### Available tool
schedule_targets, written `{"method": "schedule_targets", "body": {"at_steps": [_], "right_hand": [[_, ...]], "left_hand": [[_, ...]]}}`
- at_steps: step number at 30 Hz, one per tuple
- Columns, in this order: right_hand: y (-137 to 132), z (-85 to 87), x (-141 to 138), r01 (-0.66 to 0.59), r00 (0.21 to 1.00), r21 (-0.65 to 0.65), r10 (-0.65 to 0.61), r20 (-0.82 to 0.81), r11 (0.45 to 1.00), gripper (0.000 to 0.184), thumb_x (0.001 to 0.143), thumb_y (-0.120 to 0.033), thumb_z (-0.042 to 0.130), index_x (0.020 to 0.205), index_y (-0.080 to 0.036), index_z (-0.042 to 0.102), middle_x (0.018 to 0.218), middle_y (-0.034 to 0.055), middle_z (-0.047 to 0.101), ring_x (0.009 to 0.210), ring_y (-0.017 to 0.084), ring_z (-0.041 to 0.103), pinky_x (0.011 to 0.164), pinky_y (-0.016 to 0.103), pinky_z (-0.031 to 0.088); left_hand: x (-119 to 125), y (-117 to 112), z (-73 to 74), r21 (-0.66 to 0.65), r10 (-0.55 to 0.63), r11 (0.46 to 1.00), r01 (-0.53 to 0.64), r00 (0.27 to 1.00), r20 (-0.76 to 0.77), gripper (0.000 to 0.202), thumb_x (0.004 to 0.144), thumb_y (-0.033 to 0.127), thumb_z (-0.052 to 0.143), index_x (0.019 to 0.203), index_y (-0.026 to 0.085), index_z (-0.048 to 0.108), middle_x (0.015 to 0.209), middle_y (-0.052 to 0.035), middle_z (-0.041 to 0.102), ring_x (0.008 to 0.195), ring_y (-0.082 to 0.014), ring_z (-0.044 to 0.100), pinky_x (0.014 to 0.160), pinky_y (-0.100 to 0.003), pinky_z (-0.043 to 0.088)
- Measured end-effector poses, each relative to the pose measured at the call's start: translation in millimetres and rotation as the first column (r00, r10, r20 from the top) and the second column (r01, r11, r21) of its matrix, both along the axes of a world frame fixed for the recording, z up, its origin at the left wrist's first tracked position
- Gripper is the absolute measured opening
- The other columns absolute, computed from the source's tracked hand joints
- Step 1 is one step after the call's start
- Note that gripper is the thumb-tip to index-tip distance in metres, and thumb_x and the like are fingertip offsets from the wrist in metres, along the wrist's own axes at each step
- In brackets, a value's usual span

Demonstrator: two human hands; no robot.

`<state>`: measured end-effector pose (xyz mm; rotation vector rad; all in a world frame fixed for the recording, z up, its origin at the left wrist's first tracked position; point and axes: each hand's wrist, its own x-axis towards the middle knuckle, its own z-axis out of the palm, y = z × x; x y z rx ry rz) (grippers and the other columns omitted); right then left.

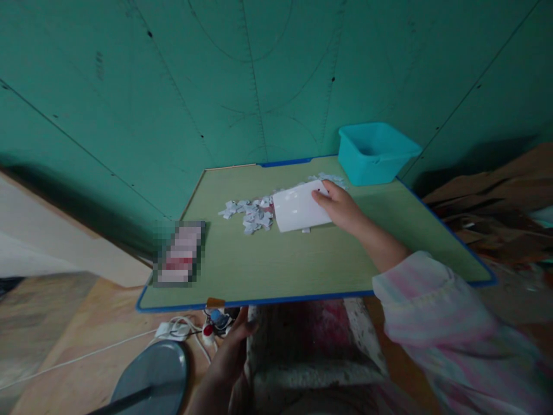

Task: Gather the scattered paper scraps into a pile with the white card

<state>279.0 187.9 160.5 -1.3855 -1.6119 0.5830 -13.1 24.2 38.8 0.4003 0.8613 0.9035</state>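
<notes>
My right hand (339,206) reaches across a low green table (276,271) and grips the right edge of a white card or sheet (298,208), fingers curled over it. Left of the sheet lies a pile of several small white paper scraps (249,214); a few more lie behind it near the tub. My left hand (228,363) is down below the table's front edge, fingers together against a cushion's edge; what it holds, if anything, is hidden.
A teal plastic tub (377,152) stands at the table's far right corner. A blurred card-like object (180,252) lies at the front left. Below are a power strip with cables (190,329), a round grey lid (151,374) and a patterned cushion (315,346). Cardboard lies at right.
</notes>
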Motion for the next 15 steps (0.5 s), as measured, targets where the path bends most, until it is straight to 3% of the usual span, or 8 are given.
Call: {"method": "schedule_targets", "body": {"at_steps": [3,9,12,15], "right_hand": [[1,-0.7,1,-0.049,0.995,-0.014,0.048,-0.086,0.999,0.020,0.079,-0.041,0.047,0.076,-0.021,0.046,0.068,-0.0002,0.050,0.065,0.016,0.047,0.059,0.029,0.035],[2,2.9,5,0.113,0.992,0.033,-0.112,-0.053,0.993,0.021,0.078,-0.040,0.048,0.071,-0.021,0.043,0.066,0.0001,0.048,0.065,0.016,0.046,0.059,0.029,0.035],[0,3.3,2,-0.067,0.989,-0.099,0.053,-0.141,0.993,0.018,0.076,-0.038,0.050,0.074,-0.021,0.047,0.070,0.0009,0.053,0.064,0.016,0.048,0.058,0.029,0.037],[-1,3.8,0,-0.233,0.940,-0.183,0.173,-0.295,0.955,0.020,0.074,-0.039,0.051,0.079,-0.020,0.049,0.074,0.0014,0.056,0.064,0.016,0.051,0.056,0.028,0.038]], "left_hand": [[1,0,1.3,-0.011,-0.010,1.000,0.010,0.999,-0.031,0.063,0.070,0.012,0.057,0.130,0.027,0.043,0.113,-0.0014,0.068,0.121,-0.0237,0.048,0.100,-0.037,0.038],[6,0,9.5,0.035,-0.004,0.999,0.006,0.998,-0.058,0.052,0.067,0.015,0.058,0.118,0.026,0.055,0.118,0.0004,0.065,0.125,-0.0230,0.042,0.101,-0.035,0.036],[6,0,11.4,0.028,0.005,1.000,-0.002,0.995,-0.097,0.052,0.066,0.015,0.059,0.117,0.026,0.057,0.123,0.0022,0.062,0.126,-0.0208,0.041,0.101,-0.030,0.035],[6,0,10.9,0.033,-0.011,0.999,0.013,0.998,-0.060,0.053,0.069,0.014,0.056,0.121,0.027,0.053,0.124,0.0022,0.061,0.124,-0.0210,0.044,0.099,-0.032,0.037]]}}
